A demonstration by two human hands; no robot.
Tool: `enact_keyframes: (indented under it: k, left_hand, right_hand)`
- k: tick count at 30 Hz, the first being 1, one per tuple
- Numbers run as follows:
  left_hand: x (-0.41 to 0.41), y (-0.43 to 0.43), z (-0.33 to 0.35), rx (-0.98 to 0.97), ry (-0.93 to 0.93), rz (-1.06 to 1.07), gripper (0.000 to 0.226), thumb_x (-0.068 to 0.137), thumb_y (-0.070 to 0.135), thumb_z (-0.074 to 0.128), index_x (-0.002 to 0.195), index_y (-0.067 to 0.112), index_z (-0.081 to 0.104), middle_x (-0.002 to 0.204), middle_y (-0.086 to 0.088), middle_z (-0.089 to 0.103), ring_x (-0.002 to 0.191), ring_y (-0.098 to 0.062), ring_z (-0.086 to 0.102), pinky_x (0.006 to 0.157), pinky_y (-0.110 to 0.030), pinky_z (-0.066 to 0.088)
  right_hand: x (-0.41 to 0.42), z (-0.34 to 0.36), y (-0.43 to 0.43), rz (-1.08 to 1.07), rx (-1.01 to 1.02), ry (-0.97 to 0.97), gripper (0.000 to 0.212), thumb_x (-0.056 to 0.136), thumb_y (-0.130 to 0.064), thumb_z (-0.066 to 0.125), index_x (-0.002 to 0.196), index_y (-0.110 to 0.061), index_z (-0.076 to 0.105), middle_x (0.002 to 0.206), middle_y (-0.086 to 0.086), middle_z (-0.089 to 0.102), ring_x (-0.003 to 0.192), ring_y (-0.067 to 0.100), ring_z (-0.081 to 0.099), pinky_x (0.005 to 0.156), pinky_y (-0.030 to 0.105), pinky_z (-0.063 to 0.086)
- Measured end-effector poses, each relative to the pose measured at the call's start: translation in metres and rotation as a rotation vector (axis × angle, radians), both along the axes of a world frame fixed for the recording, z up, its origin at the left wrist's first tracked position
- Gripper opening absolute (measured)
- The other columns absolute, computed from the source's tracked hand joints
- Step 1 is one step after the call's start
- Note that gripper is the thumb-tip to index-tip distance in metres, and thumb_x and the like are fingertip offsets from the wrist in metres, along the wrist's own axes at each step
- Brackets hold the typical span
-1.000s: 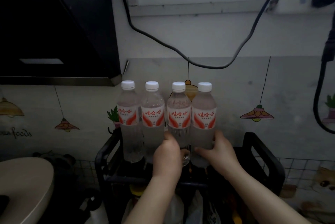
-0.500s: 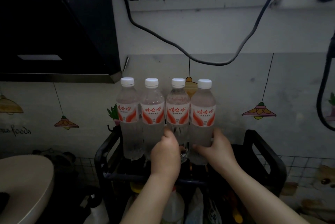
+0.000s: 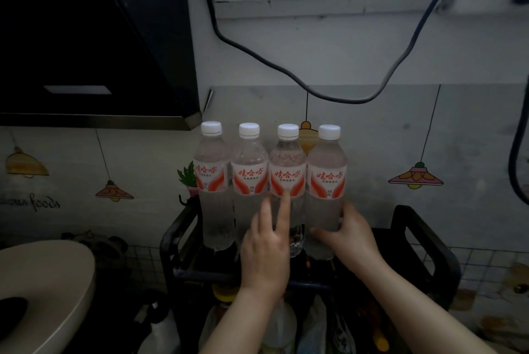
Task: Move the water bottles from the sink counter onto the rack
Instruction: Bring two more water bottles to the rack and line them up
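Observation:
Several clear water bottles with white caps and red-and-white labels stand upright in a row on the top of the black rack (image 3: 183,227). My right hand (image 3: 347,234) wraps the lower body of the rightmost bottle (image 3: 326,179). My left hand (image 3: 267,244) is in front of the row with two fingers stretched up; the fingertip touches the label of the third bottle (image 3: 287,164). The leftmost bottle (image 3: 211,179) and the second bottle (image 3: 249,176) stand free of my hands.
A black range hood (image 3: 94,38) hangs at upper left. A dark cable (image 3: 329,97) droops across the wall above the bottles. A beige round lid (image 3: 43,293) sits at lower left. Lower rack shelves hold bottles and bags (image 3: 280,325).
My left hand has let go of the third bottle and opened, its fingers now pointing up against the label. My right hand stays on the rightmost bottle.

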State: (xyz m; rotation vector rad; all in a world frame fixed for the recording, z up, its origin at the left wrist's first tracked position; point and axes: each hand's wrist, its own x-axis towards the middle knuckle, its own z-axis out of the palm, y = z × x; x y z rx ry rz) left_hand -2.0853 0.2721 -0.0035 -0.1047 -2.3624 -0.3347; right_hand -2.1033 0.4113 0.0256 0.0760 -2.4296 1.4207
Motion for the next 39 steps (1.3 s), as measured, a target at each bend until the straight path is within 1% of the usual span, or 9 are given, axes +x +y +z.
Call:
enact_keyframes:
  k: [3, 7, 14, 18, 21, 23, 25, 30, 39]
  left_hand:
    - [0.001, 0.002, 0.001, -0.030, -0.033, 0.015, 0.117, 0.043, 0.017, 0.090, 0.142, 0.019, 0.028, 0.123, -0.019, 0.060, 0.095, -0.027, 0.068, 0.063, -0.029, 0.057]
    - [0.000, 0.000, 0.000, -0.064, -0.032, 0.018, 0.115, 0.041, 0.017, 0.091, 0.140, 0.019, 0.033, 0.121, -0.018, 0.061, 0.095, -0.026, 0.067, 0.064, -0.029, 0.057]
    - [0.003, -0.004, 0.000, -0.089, -0.060, 0.013, 0.112, 0.047, 0.023, 0.088, 0.142, 0.022, 0.029, 0.122, -0.015, 0.062, 0.098, -0.027, 0.066, 0.070, -0.035, 0.057]
    - [0.008, -0.004, 0.002, -0.085, -0.104, 0.000, 0.107, 0.047, 0.029, 0.086, 0.140, 0.023, 0.033, 0.123, -0.017, 0.061, 0.097, -0.029, 0.066, 0.070, -0.038, 0.057]
    - [0.014, -0.001, 0.006, -0.020, -0.127, -0.049, 0.101, 0.061, 0.031, 0.080, 0.144, 0.026, 0.022, 0.135, -0.019, 0.051, 0.112, -0.034, 0.058, 0.085, -0.044, 0.052]
    - [0.020, 0.002, 0.010, 0.022, -0.186, -0.075, 0.088, 0.082, 0.035, 0.063, 0.147, 0.030, 0.005, 0.151, -0.016, 0.028, 0.133, -0.032, 0.037, 0.104, -0.044, 0.037]
    - [0.027, 0.005, 0.010, 0.070, -0.191, -0.080, 0.076, 0.091, 0.040, 0.048, 0.147, 0.029, -0.001, 0.155, -0.010, 0.015, 0.141, -0.026, 0.021, 0.112, -0.040, 0.026]
    - [0.044, 0.015, 0.013, 0.122, -0.205, -0.079, 0.065, 0.091, 0.043, 0.047, 0.146, 0.022, 0.018, 0.148, 0.000, 0.033, 0.135, -0.017, 0.031, 0.108, -0.035, 0.029]
    - [0.087, 0.035, 0.014, 0.252, -0.305, -0.176, 0.056, 0.090, 0.044, 0.048, 0.139, 0.021, 0.034, 0.137, 0.003, 0.049, 0.127, -0.015, 0.045, 0.105, -0.035, 0.036]
  right_hand:
    - [0.001, 0.001, 0.000, -0.008, 0.016, 0.007, 0.050, 0.072, -0.013, 0.074, 0.117, -0.010, 0.052, 0.114, 0.009, 0.064, 0.100, 0.019, 0.059, 0.061, 0.020, 0.040]
    - [0.001, 0.000, -0.001, -0.016, 0.027, -0.002, 0.052, 0.072, -0.015, 0.075, 0.118, -0.010, 0.051, 0.116, 0.011, 0.064, 0.108, 0.025, 0.060, 0.073, 0.028, 0.045]
    - [0.004, 0.003, -0.001, -0.002, 0.025, -0.060, 0.059, 0.072, -0.018, 0.075, 0.123, -0.012, 0.046, 0.117, 0.007, 0.061, 0.105, 0.021, 0.059, 0.075, 0.027, 0.046]
    - [0.009, 0.004, 0.001, 0.004, 0.031, -0.086, 0.068, 0.070, -0.021, 0.077, 0.128, -0.012, 0.044, 0.120, 0.006, 0.061, 0.108, 0.022, 0.060, 0.076, 0.028, 0.048]
    - [0.016, 0.004, 0.004, 0.002, 0.057, -0.083, 0.077, 0.070, -0.025, 0.078, 0.136, -0.014, 0.039, 0.128, 0.005, 0.057, 0.116, 0.021, 0.057, 0.082, 0.024, 0.046]
    - [0.022, 0.006, 0.006, -0.016, 0.092, -0.096, 0.078, 0.073, -0.024, 0.076, 0.139, -0.013, 0.036, 0.130, 0.004, 0.054, 0.121, 0.021, 0.053, 0.084, 0.022, 0.041]
    - [0.027, 0.006, 0.010, -0.039, 0.149, -0.092, 0.078, 0.074, -0.027, 0.075, 0.139, -0.012, 0.036, 0.134, 0.007, 0.052, 0.123, 0.022, 0.051, 0.090, 0.026, 0.043]
    - [0.046, 0.010, 0.015, -0.077, 0.320, -0.104, 0.069, 0.080, -0.029, 0.070, 0.138, -0.013, 0.038, 0.139, 0.008, 0.044, 0.125, 0.022, 0.049, 0.099, 0.030, 0.043]
    - [0.104, 0.010, 0.025, -0.073, 0.367, -0.080, 0.064, 0.082, -0.029, 0.068, 0.138, -0.018, 0.039, 0.139, 0.005, 0.045, 0.125, 0.020, 0.049, 0.100, 0.032, 0.044]
